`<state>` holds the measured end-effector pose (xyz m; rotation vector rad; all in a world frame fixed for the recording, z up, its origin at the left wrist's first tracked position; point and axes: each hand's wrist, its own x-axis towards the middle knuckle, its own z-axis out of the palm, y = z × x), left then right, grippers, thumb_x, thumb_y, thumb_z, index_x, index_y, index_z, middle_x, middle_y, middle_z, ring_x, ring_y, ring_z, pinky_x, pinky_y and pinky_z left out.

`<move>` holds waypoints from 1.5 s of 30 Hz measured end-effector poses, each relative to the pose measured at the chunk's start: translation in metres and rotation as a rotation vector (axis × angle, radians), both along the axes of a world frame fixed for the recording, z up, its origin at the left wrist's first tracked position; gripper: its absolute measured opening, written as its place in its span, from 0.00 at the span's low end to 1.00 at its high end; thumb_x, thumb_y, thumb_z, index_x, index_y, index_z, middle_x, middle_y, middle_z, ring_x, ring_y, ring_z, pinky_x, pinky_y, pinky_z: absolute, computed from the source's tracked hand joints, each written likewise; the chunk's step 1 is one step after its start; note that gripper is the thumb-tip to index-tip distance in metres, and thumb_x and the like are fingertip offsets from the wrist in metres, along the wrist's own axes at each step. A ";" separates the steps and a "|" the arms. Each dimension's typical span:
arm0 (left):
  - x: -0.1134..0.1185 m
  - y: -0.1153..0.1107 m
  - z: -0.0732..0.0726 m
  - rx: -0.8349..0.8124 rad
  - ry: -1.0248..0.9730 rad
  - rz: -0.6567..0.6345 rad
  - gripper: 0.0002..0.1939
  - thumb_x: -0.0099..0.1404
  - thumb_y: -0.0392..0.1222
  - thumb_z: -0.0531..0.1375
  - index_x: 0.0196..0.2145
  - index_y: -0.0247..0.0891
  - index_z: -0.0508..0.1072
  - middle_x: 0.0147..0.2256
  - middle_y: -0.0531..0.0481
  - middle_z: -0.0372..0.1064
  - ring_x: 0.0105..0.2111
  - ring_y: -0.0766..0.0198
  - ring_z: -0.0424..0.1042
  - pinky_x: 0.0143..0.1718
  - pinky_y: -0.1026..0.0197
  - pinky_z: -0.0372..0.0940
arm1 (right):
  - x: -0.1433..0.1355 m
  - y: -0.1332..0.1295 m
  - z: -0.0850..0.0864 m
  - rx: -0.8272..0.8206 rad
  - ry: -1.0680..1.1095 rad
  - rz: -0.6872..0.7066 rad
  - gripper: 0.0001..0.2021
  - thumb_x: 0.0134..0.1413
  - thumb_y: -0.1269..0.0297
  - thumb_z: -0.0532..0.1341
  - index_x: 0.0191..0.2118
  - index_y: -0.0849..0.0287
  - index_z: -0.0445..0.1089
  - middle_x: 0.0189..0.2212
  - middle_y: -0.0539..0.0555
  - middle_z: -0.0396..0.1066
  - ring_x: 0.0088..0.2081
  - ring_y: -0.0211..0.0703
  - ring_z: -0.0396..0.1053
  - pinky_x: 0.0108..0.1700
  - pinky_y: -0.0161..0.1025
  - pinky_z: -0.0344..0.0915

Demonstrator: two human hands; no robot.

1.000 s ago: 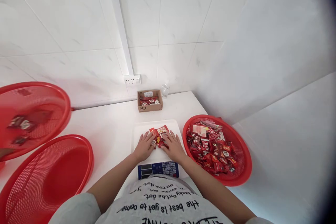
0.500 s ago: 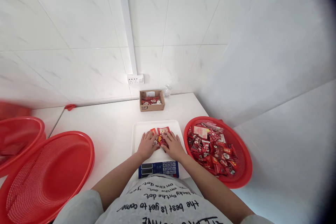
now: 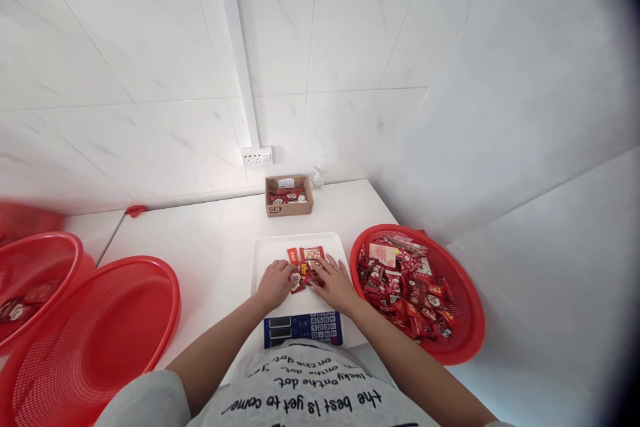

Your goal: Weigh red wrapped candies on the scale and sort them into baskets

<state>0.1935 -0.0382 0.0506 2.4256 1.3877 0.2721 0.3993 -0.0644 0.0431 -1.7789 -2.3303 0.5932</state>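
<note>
Small red wrapped snack packets (image 3: 303,270) lie in a cluster on the white tray of a weighing scale (image 3: 265,253), in front of my body. My left hand (image 3: 275,283) rests at the left edge of the cluster, its fingers bent and touching the packets. From the right, my right hand (image 3: 333,282) lies partly over them with its fingers apart. Parts of some packets are hidden under both hands. Below the tray, nearest my shirt, is the scale's blue keypad panel (image 3: 303,329).
A red basket (image 3: 470,320) full of red packets stands at right. Two more red baskets are at left: one nearer (image 3: 173,287), one farther (image 3: 75,247) with packets inside. Behind the scale sit a cardboard box (image 3: 293,209) of packets and a clear glass (image 3: 318,177) near the wall.
My left hand has drawn slightly left and its fingers have bent more, uncovering more of the packets. My right hand has shifted slightly right. The view has tilted a little.
</note>
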 end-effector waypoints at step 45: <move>0.012 0.019 -0.010 -0.054 -0.047 0.011 0.25 0.58 0.50 0.60 0.52 0.40 0.65 0.43 0.43 0.67 0.45 0.52 0.65 0.48 0.50 0.58 | 0.067 -0.026 -0.048 0.196 0.263 -0.463 0.25 0.57 0.55 0.49 0.58 0.60 0.57 0.57 0.61 0.58 0.60 0.51 0.52 0.59 0.52 0.53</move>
